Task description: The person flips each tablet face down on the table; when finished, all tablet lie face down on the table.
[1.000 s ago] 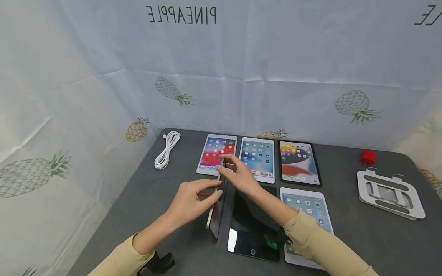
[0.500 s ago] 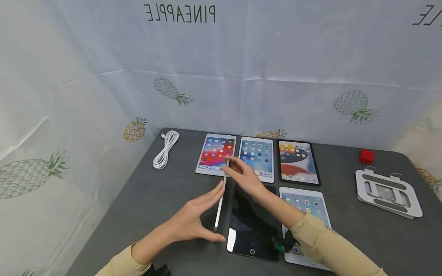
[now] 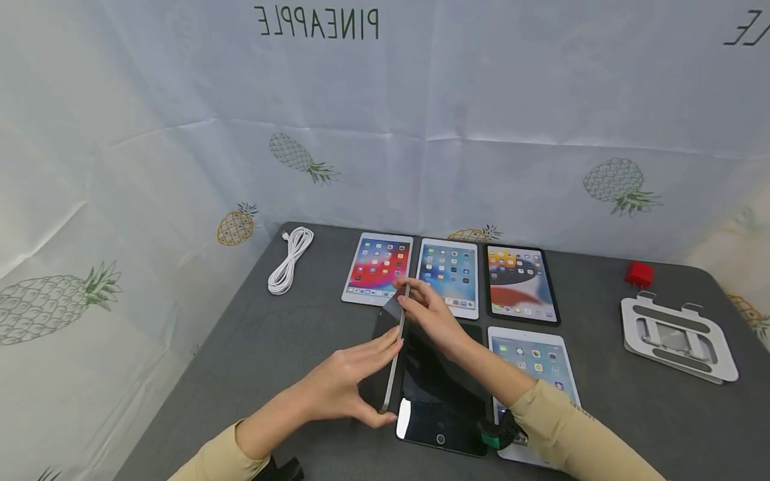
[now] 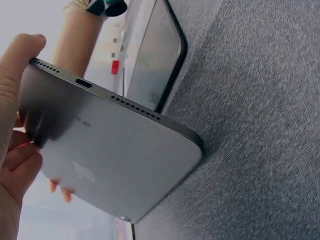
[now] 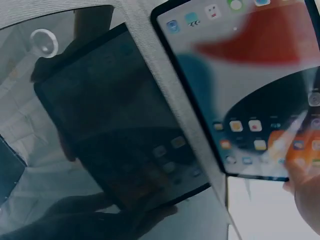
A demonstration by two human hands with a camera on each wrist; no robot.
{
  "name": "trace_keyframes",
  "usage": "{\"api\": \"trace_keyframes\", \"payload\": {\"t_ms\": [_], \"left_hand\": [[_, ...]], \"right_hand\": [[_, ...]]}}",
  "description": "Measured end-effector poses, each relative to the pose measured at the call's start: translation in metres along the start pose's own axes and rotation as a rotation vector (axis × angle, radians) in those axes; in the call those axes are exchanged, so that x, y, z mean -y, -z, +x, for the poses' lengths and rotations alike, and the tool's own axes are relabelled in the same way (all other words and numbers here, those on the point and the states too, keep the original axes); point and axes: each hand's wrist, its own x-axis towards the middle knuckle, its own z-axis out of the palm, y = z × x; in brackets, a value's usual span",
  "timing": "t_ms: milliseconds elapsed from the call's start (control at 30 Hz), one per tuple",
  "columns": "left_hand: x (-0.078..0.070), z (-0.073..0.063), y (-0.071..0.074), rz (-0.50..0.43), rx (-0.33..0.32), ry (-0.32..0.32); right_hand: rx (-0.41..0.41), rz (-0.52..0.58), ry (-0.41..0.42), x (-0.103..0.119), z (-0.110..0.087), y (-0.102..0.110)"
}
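Note:
A slim tablet with a grey back (image 4: 125,155) and an orange and red lit screen (image 5: 260,85) stands tilted on its long edge in both hands. My left hand (image 3: 343,381) holds its near end, thumb at the end with the port and fingers along the back. At the far end my right hand (image 3: 433,317) pinches it between thumb and fingers. Its screen faces right, over a dark tablet (image 3: 442,401) with a round home button, which mirrors it in the right wrist view.
Along the back lie a white tablet with a red screen (image 3: 379,264), another white tablet (image 3: 448,277) and a black one (image 3: 522,284). A white tablet (image 3: 535,354) lies under the right forearm. Coiled white cable (image 3: 291,260), red plug (image 3: 639,274) and folded metal stand (image 3: 680,337) lie around.
The held tablet has moved right and turned so its back now shows from above instead of its screen. My left thumb has shifted to its near end.

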Motion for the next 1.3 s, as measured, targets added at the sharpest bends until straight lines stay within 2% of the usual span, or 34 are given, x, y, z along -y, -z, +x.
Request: {"api": "trace_keyframes", "payload": {"t_ms": [100, 200, 267, 367, 533, 667, 833, 1033, 1300], "left_hand": [[0.0, -0.001, 0.0, 0.06, 0.02, -0.021], [0.0, -0.003, -0.001, 0.105, 0.037, -0.038], [0.0, -0.005, -0.003, 0.104, 0.065, -0.028], [0.002, -0.009, -0.007, 0.094, 0.127, -0.005], [0.008, -0.016, -0.015, 0.168, 0.221, -0.021], [0.012, -0.021, -0.019, 0.192, 0.277, -0.008], [0.012, -0.025, -0.025, 0.218, 0.34, 0.034], [0.013, -0.03, -0.03, 0.227, 0.373, 0.051], [0.017, -0.036, -0.032, 0.205, 0.363, 0.07]], "right_hand": [[0.037, 0.074, 0.008, -0.005, 0.0, 0.0], [0.067, 0.078, 0.008, -0.011, 0.0, 0.002], [0.074, 0.04, -0.004, -0.016, 0.001, 0.003], [0.055, -0.057, -0.04, -0.022, 0.0, 0.006], [0.006, -0.263, -0.07, -0.031, 0.004, 0.007], [-0.005, -0.485, -0.037, -0.035, 0.007, 0.006], [0.036, -0.704, 0.081, -0.039, 0.012, 0.006], [0.109, -0.857, 0.231, -0.043, 0.019, 0.006], [0.124, -0.96, 0.248, -0.042, 0.023, 0.002]]}}
